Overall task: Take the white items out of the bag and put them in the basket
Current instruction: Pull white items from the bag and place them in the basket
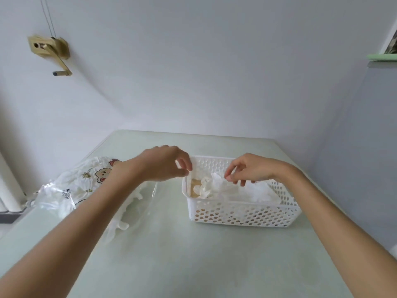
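A white perforated basket [240,214] stands on the table right of centre, with crumpled white items [211,187] lying inside it. My right hand [249,168] hovers over the basket, its thumb and forefinger pinching the top of the crumpled white item. At the basket's left rim my left hand [165,163] has curled fingers, thumb and forefinger tips nearly meeting. A sliver of white shows between them, so a hold cannot be confirmed. The clear plastic bag [71,188] with cartoon prints lies to the left, partly under my left forearm, and more white items [122,222] sit at its mouth.
The pale green table [171,254] meets grey walls at the back and right. A brass crank fitting [51,50] hangs on the wall at upper left. A green shelf edge [382,57] shows at the far right.
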A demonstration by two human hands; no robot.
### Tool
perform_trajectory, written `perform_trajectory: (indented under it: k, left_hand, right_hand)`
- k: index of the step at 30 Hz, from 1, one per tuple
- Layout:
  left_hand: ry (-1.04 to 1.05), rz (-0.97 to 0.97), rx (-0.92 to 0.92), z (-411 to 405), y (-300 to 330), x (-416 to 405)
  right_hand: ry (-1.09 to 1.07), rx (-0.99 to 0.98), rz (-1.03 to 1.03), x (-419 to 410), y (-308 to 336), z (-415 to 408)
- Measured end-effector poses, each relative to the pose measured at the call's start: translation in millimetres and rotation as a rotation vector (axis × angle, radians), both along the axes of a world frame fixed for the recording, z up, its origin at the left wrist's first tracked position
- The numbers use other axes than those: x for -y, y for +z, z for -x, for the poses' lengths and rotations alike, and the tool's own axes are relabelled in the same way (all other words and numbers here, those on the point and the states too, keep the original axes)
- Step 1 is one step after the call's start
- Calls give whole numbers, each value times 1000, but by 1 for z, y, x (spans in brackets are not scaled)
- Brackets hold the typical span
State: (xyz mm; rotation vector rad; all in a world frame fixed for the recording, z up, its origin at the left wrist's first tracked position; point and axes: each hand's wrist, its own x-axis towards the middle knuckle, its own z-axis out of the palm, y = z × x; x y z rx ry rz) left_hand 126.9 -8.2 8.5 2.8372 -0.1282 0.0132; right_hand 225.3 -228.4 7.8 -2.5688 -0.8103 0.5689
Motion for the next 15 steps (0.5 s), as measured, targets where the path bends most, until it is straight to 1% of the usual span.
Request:
perform_trajectory:
  k: [4, 6, 9, 11, 13, 15]
  left_hand:
    - [332, 82, 185, 48, -16, -47]
    - [483, 115, 197, 65, -32, -65]
    - [576, 171, 120, 72, -52, -78]
    - [597, 178, 75, 69, -56, -81]
    - [596, 136, 20, 63, -57, -83]
    - [599, 63, -67, 59, -58, -86]
  right_hand:
    - [49, 118, -183, -45, 0, 35]
    - [75, 158, -261, -72, -9, 52]
    - [69, 266, -333, -107, -27, 74]
    - [63, 395, -313, -127, -39, 87]
    - [70, 462, -300, -141, -52, 95]
    - [76, 446, -284, -154, -64, 100]
